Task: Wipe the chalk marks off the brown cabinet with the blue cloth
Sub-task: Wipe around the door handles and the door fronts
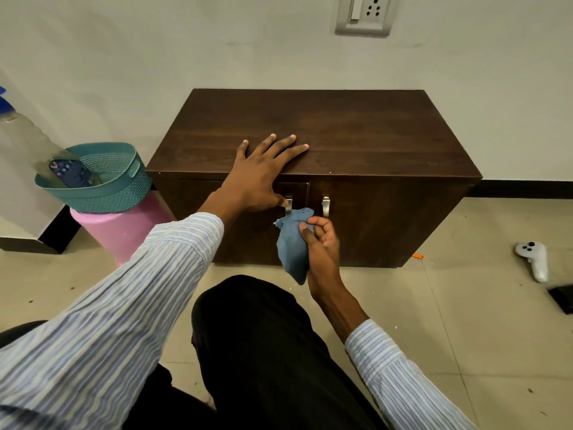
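The low brown cabinet stands against the wall, its two front doors each with a metal handle. My left hand lies flat on the top's front edge, fingers spread, thumb hanging down by the left handle. My right hand grips the bunched blue cloth in front of the doors, just below the two handles. The cloth's top touches or nearly touches the left door. I make out no chalk marks on the dark wood.
Left of the cabinet a teal basket holding a phone sits on a pink stool. A white controller and a black object lie on the tiled floor at right. My dark-trousered knee is below the cloth.
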